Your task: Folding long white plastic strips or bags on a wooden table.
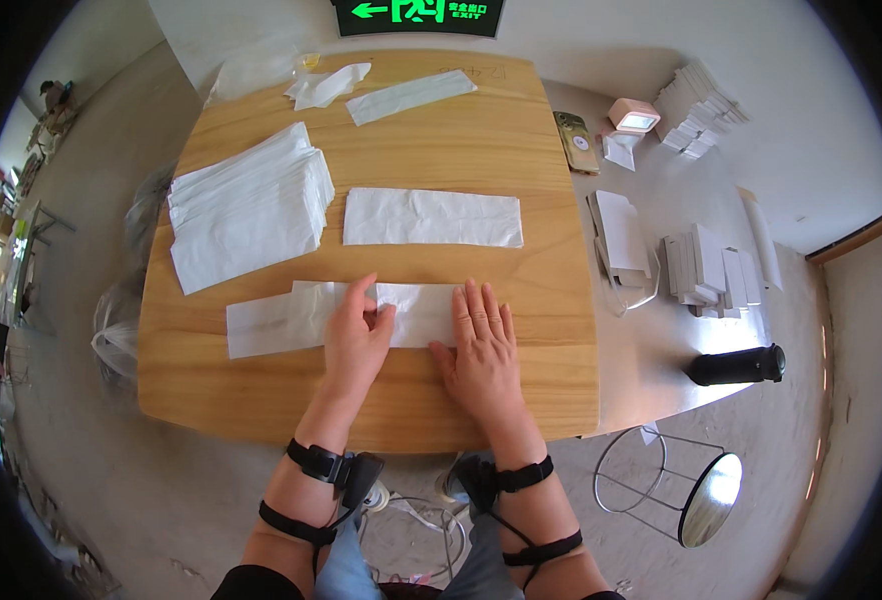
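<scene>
A long strip of white, thin paper-like sheets (pixel 271 325) lies across the near part of the wooden table, its pieces overlapping. My left hand (pixel 354 335) rests on the middle of it with curled fingers, and the sheet puckers by the thumb and index finger. Flat on the strip's right end, my right hand (pixel 481 355) has its fingers stretched out and holds nothing. Just beyond both hands lies a flat white rectangular sheet (pixel 433 218). Farther left is a fanned stack of white sheets (pixel 246 210).
Toward the table's (pixel 551 390) far edge lie a narrow white strip (pixel 411 97) and a crumpled white piece (pixel 329 86). On the right-hand surface are a phone (pixel 577 142), a pink lamp (pixel 633 116), stacked white boxes (pixel 706 265) and a black bottle (pixel 736 366). A stool (pixel 709 500) stands below.
</scene>
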`<state>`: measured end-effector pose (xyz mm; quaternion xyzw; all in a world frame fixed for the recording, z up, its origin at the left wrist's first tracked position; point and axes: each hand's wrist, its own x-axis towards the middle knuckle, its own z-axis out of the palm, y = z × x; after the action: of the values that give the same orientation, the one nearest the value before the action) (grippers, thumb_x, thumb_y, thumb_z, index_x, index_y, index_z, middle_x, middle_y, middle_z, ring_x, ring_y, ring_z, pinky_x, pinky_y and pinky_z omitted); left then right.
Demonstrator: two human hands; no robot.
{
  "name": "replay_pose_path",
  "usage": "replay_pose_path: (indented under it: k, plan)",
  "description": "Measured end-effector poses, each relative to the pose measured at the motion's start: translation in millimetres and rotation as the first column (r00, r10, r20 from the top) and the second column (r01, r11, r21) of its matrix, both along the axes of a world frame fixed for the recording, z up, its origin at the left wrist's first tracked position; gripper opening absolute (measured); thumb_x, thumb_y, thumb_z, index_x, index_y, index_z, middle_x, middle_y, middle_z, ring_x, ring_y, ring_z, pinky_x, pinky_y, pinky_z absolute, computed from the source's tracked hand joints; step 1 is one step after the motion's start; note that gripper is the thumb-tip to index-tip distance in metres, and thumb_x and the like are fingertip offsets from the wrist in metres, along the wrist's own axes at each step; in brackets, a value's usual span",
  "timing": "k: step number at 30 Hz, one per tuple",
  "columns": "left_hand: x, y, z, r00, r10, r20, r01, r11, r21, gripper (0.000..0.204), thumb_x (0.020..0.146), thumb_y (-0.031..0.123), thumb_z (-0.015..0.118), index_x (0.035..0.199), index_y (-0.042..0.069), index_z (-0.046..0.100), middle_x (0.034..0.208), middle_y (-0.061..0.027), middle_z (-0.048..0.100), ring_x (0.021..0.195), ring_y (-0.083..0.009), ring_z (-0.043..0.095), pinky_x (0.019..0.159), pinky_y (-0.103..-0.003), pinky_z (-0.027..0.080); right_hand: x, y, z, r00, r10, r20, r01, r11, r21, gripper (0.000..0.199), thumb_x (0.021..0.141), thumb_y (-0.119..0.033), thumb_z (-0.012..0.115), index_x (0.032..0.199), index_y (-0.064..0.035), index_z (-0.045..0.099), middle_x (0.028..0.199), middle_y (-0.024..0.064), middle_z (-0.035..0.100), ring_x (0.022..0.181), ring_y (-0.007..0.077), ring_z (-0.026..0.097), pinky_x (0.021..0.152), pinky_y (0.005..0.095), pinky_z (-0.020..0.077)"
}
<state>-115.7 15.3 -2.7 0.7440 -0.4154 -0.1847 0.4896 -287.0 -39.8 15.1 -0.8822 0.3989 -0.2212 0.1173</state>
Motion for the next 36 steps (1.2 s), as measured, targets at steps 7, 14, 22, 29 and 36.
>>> replay_pose_path:
  k: [7, 14, 22, 29, 36]
  plan:
    - [-3.2, -3.7, 1.4, 0.993, 0.011, 0.116, -0.019, 0.998, 0.064, 0.045, 0.085, 0.009, 0.070, 0.126, 0.004, 0.054, 0.075, -0.0099, 0.063, 0.066, -0.0251, 0.062, 0.061, -0.037, 0.049, -0.3, -2.3, -11.2, 0.999, -0.014, -0.046, 0.014, 1.000, 0.006, 0.075, 0.087, -0.036, 0.066, 0.142, 0.0053, 0.040, 0.150, 0.0232, 0.038, 0.140, 0.0369, 0.036, 0.116, 0.0491, 0.0267]
    - [-0.4, -3.3, 3.4, 0.978, -0.005, 0.207, -0.016, 0.995, 0.103, 0.046, 0.085, 0.009, 0.069, 0.127, 0.003, 0.052, 0.075, -0.0116, 0.063, 0.068, -0.0297, 0.063, 0.062, -0.041, 0.050, 4.1, -0.1, -12.1, 0.996, -0.013, -0.087, 0.011, 1.000, -0.026, 0.077, 0.087, -0.040, 0.065, 0.141, 0.0078, 0.040, 0.149, 0.0246, 0.039, 0.140, 0.0366, 0.036, 0.116, 0.0486, 0.0258]
    - [0.8, -2.4, -1.1, 0.900, -0.043, 0.433, 0.013, 0.997, 0.072, 0.035, 0.089, 0.010, 0.063, 0.123, 0.008, 0.058, 0.091, -0.0129, 0.063, 0.073, -0.0327, 0.064, 0.061, -0.043, 0.051, 4.8, 2.0, -12.8, 0.992, -0.028, -0.123, 0.020, 0.998, -0.063, 0.073, 0.088, -0.040, 0.063, 0.139, 0.0082, 0.043, 0.148, 0.0260, 0.040, 0.140, 0.0384, 0.036, 0.116, 0.0498, 0.0247]
    - [11.5, 3.5, 5.4, 0.905, 0.016, 0.425, -0.011, 1.000, -0.014, 0.021, 0.086, 0.009, 0.066, 0.107, 0.008, 0.065, 0.089, -0.0130, 0.059, 0.073, -0.0336, 0.061, 0.064, -0.044, 0.050, 5.1, 3.1, -14.8, 0.989, -0.014, -0.148, 0.006, 0.998, -0.058, 0.075, 0.089, -0.041, 0.062, 0.141, 0.0081, 0.040, 0.149, 0.0261, 0.038, 0.141, 0.0389, 0.034, 0.117, 0.0507, 0.0233]
    - [109.7, 52.3, 20.3, 0.812, 0.211, 0.544, -0.335, 0.932, 0.139, 0.019, 0.084, 0.011, 0.070, 0.099, 0.005, 0.060, 0.099, -0.0142, 0.059, 0.093, -0.0374, 0.059, 0.077, -0.045, 0.049, 3.9, 0.8, -11.8, 0.990, -0.003, -0.139, 0.003, 1.000, 0.000, 0.078, 0.090, -0.042, 0.061, 0.144, 0.0075, 0.036, 0.150, 0.0262, 0.036, 0.142, 0.0388, 0.032, 0.117, 0.0499, 0.0227]
